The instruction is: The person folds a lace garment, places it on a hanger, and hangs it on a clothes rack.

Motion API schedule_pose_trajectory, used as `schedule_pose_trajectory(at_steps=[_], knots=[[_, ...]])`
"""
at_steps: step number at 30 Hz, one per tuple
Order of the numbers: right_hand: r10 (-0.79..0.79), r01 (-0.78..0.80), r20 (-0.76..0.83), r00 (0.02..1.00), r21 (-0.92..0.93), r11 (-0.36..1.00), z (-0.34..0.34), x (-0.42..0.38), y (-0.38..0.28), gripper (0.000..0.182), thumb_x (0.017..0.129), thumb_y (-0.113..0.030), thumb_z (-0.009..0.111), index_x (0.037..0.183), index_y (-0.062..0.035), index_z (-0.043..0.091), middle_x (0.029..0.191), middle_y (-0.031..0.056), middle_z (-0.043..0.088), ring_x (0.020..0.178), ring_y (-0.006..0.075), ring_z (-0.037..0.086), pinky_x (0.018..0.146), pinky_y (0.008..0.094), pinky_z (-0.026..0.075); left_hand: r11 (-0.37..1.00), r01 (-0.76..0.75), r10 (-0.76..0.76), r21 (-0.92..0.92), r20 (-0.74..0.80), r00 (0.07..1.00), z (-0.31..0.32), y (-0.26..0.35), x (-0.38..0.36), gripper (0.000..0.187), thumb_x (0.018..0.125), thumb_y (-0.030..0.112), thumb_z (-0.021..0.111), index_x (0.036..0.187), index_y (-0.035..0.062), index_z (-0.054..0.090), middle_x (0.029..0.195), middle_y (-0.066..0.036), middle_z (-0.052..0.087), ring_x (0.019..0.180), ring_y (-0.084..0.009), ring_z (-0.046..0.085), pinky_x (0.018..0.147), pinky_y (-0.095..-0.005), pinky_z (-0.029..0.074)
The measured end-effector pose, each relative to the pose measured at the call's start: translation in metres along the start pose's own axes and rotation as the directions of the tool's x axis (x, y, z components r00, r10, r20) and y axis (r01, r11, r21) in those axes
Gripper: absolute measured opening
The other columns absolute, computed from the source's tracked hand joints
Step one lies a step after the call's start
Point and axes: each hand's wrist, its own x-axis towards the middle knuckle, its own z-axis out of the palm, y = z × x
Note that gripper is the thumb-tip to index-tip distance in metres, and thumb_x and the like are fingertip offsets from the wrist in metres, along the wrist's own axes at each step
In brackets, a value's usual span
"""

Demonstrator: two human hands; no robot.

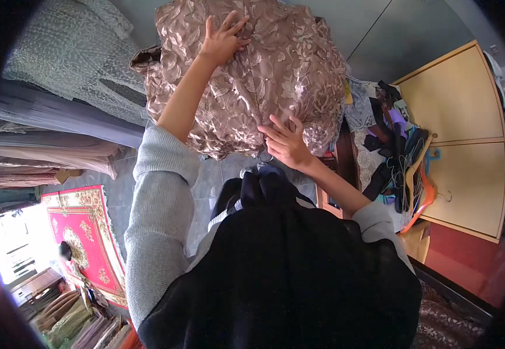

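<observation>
A dusty-rose garment with raised leaf-pattern embroidery is spread out in front of me, its lower edge hanging toward my body. My left hand lies on its upper left part with the fingers spread. Closer to me, my right hand rests at the lower edge of the fabric, fingers apart and slightly bent. Neither hand shows anything gripped in it. What supports the garment is mostly hidden beneath it.
Grey beaded fabric and several hanging garments fill the left side. A red patterned rug is at lower left. On the right, cluttered clothes and hangers lie beside a light wooden cabinet.
</observation>
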Motion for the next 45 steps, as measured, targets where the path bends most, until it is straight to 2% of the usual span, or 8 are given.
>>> schedule_pose_trajectory(at_steps=[12, 16, 19, 24, 30, 34, 38, 45], knots=[[0.034, -0.034, -0.021, 0.999, -0.034, 0.999, 0.013, -0.034, -0.016, 0.016, 0.071, -0.02, 0.068, 0.086, -0.0147, 0.065, 0.131, -0.0005, 0.05, 0.129, 0.0242, 0.036, 0.097, 0.0529, 0.02, 1.0, -0.028, 0.028, 0.011, -0.039, 0.999, 0.004, 0.002, 0.0, 0.028, 0.085, 0.035, 0.052, 0.111, 0.0412, 0.061, 0.149, 0.008, 0.019, 0.139, -0.019, 0.013, 0.102, -0.066, 0.013], [0.11, -0.084, 0.255, 0.961, -0.109, 0.99, 0.034, -0.079, -0.032, 0.047, 0.076, -0.025, 0.062, 0.123, -0.0245, 0.054, 0.142, 0.0043, 0.035, 0.132, 0.0266, 0.028, 0.094, 0.0607, 0.021, 0.999, -0.012, 0.008, -0.031, -0.113, 0.994, 0.007, 0.002, -0.005, 0.03, 0.087, 0.03, 0.048, 0.113, 0.0387, 0.06, 0.15, 0.006, 0.019, 0.138, -0.0198, 0.016, 0.103, -0.0647, 0.01], [0.178, -0.138, 0.314, 0.933, -0.146, 0.98, 0.047, -0.093, -0.037, 0.046, 0.079, -0.024, 0.058, 0.125, -0.0258, 0.053, 0.143, 0.0061, 0.034, 0.132, 0.0279, 0.028, 0.093, 0.0623, 0.021, 0.988, 0.007, -0.032, -0.157, -0.162, 0.986, -0.009, 0.006, -0.021, 0.034, 0.086, 0.023, 0.052, 0.116, 0.0357, 0.059, 0.149, 0.004, 0.021, 0.138, -0.0216, 0.018, 0.102, -0.0659, 0.011], [0.177, -0.117, 0.236, 0.956, -0.245, 0.962, 0.07, -0.093, -0.036, 0.044, 0.079, -0.023, 0.057, 0.122, -0.0273, 0.055, 0.144, 0.0068, 0.032, 0.13, 0.0286, 0.031, 0.092, 0.0613, 0.023, 0.875, 0.116, -0.294, -0.47, -0.326, 0.899, -0.021, 0.019, -0.082, 0.031, 0.08, 0.026, 0.062, 0.111, 0.031, 0.064, 0.146, -0.002, 0.03, 0.137, -0.0327, 0.017, 0.098, -0.0683, 0.011], [0.176, -0.125, 0.201, 0.964, -0.244, 0.962, 0.07, -0.086, -0.029, 0.028, 0.077, -0.027, 0.059, 0.104, -0.0279, 0.065, 0.142, 0.0042, 0.035, 0.129, 0.0251, 0.033, 0.093, 0.0598, 0.023, 0.7, 0.378, -0.593, -0.606, -0.198, 0.781, 0.0, 0.041, -0.217, 0.026, 0.077, 0.029, 0.067, 0.102, 0.0239, 0.069, 0.143, -0.004, 0.036, 0.136, -0.0335, 0.022, 0.102, -0.0547, 0.009], [0.085, -0.061, 0.145, 0.986, -0.163, 0.985, 0.068, -0.085, -0.022, 0.021, 0.078, -0.026, 0.06, 0.099, -0.026, 0.066, 0.141, 0.0012, 0.038, 0.129, 0.021, 0.035, 0.093, 0.0578, 0.025, 0.598, 0.625, -0.717, -0.502, 0.013, 0.697, -0.009, 0.073, -0.287, 0.028, 0.074, 0.028, 0.068, 0.102, 0.0237, 0.069, 0.143, -0.006, 0.037, 0.137, -0.0319, 0.021, 0.102, -0.0538, 0.008], [-0.071, 0.08, 0.103, 0.992, -0.085, 0.993, 0.048, -0.079, -0.026, 0.02, 0.078, -0.023, 0.062, 0.097, -0.0217, 0.067, 0.14, 0.002, 0.041, 0.13, 0.0217, 0.033, 0.097, 0.0579, 0.019, 0.637, 0.659, -0.71, -0.4, 0.028, 0.704, -0.017, 0.1, -0.318, 0.039, 0.073, 0.03, 0.07, 0.111, 0.0258, 0.065, 0.145, -0.005, 0.032, 0.137, -0.0301, 0.021, 0.103, -0.0513, 0.008], [-0.006, 0.03, -0.151, 0.989, 0.156, 0.987, -0.045, -0.021, -0.049, 0.015, 0.082, -0.013, 0.059, 0.094, -0.0174, 0.066, 0.139, 0.0032, 0.042, 0.136, 0.0234, 0.025, 0.105, 0.0481, 0.004, 0.735, 0.547, -0.639, -0.4, -0.141, 0.756, -0.03, 0.133, -0.301, 0.047, 0.074, 0.035, 0.07, 0.119, 0.0302, 0.059, 0.147, -0.007, 0.028, 0.135, -0.0299, 0.025, 0.103, -0.0518, 0.006]])
